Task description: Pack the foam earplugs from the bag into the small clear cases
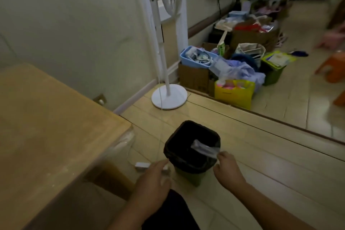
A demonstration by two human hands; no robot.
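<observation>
Dangling from the right hand (pixel 226 169) grip, a clear bag (pixel 204 149) overhangs the bin (pixel 179 157).

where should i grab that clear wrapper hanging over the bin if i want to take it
Take the clear wrapper by its free far end, the one reaching out over the bin opening, coming from above. The near end is already pinched by the right hand at the bin's rim, and the strip looks thin and limp, so a light fingertip pinch across its width should do.
</observation>
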